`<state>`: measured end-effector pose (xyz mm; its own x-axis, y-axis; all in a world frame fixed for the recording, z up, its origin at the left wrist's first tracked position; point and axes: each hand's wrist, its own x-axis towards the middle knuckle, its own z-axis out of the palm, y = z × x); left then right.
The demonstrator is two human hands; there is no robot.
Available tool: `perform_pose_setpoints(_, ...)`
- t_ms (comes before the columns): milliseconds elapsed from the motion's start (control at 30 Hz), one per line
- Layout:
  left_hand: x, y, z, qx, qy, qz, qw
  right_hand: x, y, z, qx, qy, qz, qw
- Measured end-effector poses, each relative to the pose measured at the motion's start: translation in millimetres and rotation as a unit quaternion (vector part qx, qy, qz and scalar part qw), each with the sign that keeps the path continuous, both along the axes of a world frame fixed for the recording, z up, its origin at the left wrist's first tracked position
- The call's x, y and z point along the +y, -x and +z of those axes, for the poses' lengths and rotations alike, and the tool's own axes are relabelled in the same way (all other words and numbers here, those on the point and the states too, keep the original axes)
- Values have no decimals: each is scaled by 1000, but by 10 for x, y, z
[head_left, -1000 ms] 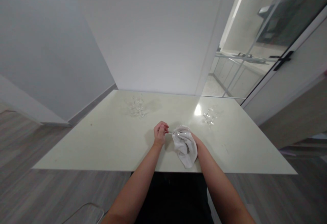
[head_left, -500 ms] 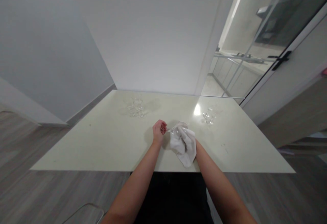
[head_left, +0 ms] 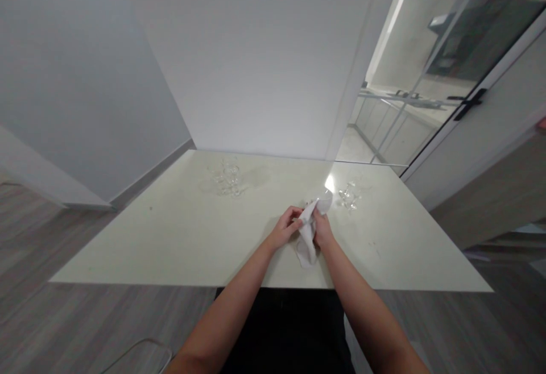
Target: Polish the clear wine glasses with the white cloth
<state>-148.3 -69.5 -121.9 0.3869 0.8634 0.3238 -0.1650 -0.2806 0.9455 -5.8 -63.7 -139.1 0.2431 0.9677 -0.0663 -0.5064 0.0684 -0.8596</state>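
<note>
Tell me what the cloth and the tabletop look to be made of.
Cloth: probably soft woven fabric, matte white, judging by its loose folds. Tabletop: smooth, glossy, pale; the bright reflection fits glass, lacquer or polished stone, unclear which.

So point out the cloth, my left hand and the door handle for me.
Cloth (head_left: pixel 306 253): head view, on its hanging lower part.
Left hand (head_left: pixel 284 229): head view, on the back of the hand.
Door handle (head_left: pixel 470 103): head view, on its black middle.

Plain black clothing (head_left: pixel 285 328) on the body, bare forearms (head_left: pixel 245 274), bare left hand (head_left: pixel 285 231) and right hand (head_left: pixel 323 232)
</note>
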Motion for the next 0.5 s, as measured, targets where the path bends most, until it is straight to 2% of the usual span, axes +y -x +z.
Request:
perform_pose_setpoints(67,12,6,-16,13,-15,34,999,37,-38,-12,22,36,-8,999)
perform_pose_setpoints(133,47,11,-37,19,-16,106,994,35,-47,-17,2,59,8,998)
perform_pose_setpoints(233,114,14,-52,-27,7,178,984,-30,12,-27,-33,45,99,993)
perform_pose_setpoints(300,142,19,-44,-85,34,171,981,-94,72,-39,-54,31,187,980)
perform_pose_setpoints(400,134,42,-18,-141,94,145,975,-186,104,-48,-65,50,302,950)
perform_pose_setpoints(500,96,67,-1,-154,162,69,972,-255,45,-28,-43,63,395,916)
